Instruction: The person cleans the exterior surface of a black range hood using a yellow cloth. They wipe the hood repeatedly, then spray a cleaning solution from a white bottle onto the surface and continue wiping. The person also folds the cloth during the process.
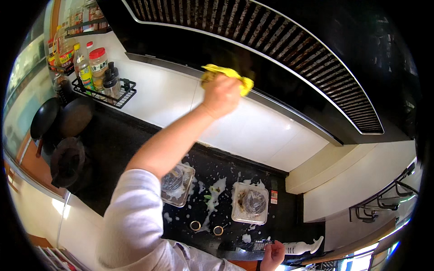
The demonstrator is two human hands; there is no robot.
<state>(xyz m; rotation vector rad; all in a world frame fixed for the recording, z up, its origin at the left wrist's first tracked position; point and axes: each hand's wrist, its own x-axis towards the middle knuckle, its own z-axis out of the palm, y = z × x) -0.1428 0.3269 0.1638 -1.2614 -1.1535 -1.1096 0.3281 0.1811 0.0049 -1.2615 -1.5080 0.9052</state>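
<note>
My left hand (222,96), at the end of a bare forearm and a pale short sleeve, holds a bunched yellow cloth (244,84) against the lower edge of the black range hood (162,44). Low at the right, my right hand (273,254) is at the front edge of the black hob (217,244), its fingers bent; whether they grip anything cannot be told. A white spray bottle (300,248) lies on its side just beyond it. White foam (217,193) is spattered over the hob, around two burners with clear covers (250,203) (178,184).
A black wire rack (118,101) with bottles and jars is mounted on the white wall at the left. Below it stand dark pans (44,117) and a round dark pan support (67,162). Black metal racks (369,206) are at the far right. Two ring-shaped knobs (195,226) are near the hob's front.
</note>
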